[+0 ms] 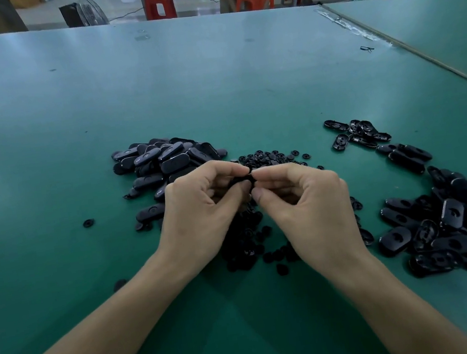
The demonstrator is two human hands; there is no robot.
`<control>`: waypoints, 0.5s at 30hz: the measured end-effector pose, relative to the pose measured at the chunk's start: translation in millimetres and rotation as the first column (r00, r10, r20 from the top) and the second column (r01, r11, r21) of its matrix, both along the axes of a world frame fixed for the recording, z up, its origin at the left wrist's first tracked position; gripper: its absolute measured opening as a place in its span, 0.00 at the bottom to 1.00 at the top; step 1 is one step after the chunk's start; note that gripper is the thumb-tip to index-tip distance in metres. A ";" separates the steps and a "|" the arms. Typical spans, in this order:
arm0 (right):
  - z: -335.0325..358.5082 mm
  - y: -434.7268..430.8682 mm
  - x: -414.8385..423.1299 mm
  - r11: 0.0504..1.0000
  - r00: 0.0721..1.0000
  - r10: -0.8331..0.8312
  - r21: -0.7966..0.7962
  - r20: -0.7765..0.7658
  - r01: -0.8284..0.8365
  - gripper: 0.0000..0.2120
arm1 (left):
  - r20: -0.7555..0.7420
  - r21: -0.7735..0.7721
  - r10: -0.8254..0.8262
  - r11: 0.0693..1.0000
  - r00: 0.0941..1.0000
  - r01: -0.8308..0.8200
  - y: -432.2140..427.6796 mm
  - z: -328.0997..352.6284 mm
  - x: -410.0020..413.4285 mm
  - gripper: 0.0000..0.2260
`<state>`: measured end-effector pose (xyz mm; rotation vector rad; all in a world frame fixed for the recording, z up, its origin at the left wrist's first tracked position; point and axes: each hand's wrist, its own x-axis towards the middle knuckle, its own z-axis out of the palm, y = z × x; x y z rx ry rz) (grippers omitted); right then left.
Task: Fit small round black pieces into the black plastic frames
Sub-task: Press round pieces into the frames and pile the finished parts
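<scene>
Over the heap of round pieces [246,247], the left hand [201,211] and the right hand [315,210] together pinch one black frame [240,180].

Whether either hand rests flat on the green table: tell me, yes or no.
No: the left hand and right hand are both curled, pinching a black part between their fingertips.

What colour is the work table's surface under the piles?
The table is teal green; head view shows it.

The left frame pile [161,163], right frame pile [443,228] and round pieces [268,157] between block passage; far table [212,74] seems open.
</scene>
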<state>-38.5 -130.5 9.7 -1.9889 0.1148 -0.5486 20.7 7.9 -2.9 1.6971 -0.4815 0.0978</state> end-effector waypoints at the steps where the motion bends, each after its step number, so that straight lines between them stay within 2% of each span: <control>1: 0.5 -0.6 0.3 1.000 1.000 0.003 0.020 -0.006 -0.003 0.11 | 0.004 0.006 -0.010 1.000 1.000 0.010 -0.2 0.4 -0.2 0.12; 4: 2.3 -1.4 -0.1 0.999 1.000 0.026 0.047 -0.012 -0.025 0.11 | -0.001 -0.011 -0.050 0.999 0.999 0.050 -0.3 0.7 -1.0 0.13; 15: 1.2 0.7 -0.8 0.996 1.000 -0.007 -0.086 -0.004 0.007 0.11 | 0.011 0.009 -0.069 0.998 0.998 0.069 0.9 0.2 -2.5 0.14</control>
